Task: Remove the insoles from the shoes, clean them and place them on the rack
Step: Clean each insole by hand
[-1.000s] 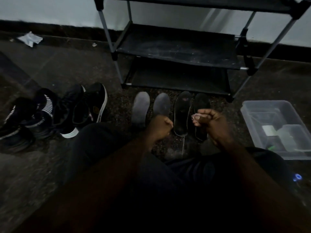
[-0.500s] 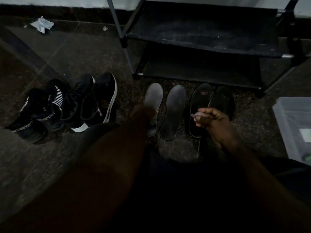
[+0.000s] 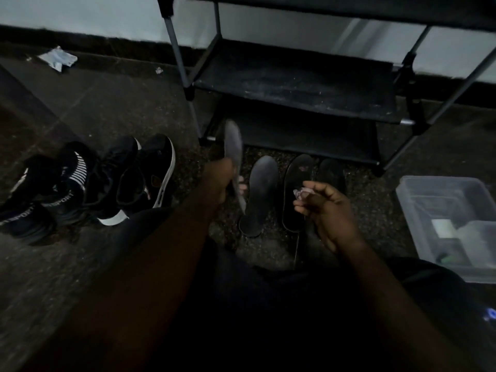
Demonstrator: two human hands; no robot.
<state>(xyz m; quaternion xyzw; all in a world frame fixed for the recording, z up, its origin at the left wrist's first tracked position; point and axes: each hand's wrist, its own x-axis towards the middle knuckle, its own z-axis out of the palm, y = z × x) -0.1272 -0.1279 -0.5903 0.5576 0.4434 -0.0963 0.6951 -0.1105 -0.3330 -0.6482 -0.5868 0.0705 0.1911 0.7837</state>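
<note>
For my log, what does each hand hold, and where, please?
Left hand grips the grey insole by its lower half; right hand pinches a pinkish wad.

The shoes [image 3: 145,173] are black and white, insole [image 3: 233,143] grey, cloth [image 3: 302,194] pinkish, rack [image 3: 295,84] black.

Single wide-angle view from the person's head, facing forward and down, lap [image 3: 268,318] and forearms [image 3: 150,264] close, filling the bottom, floor [image 3: 80,116] just ahead, rack [image 3: 295,84] and wall [image 3: 80,14] farthest, along the top edge.
</note>
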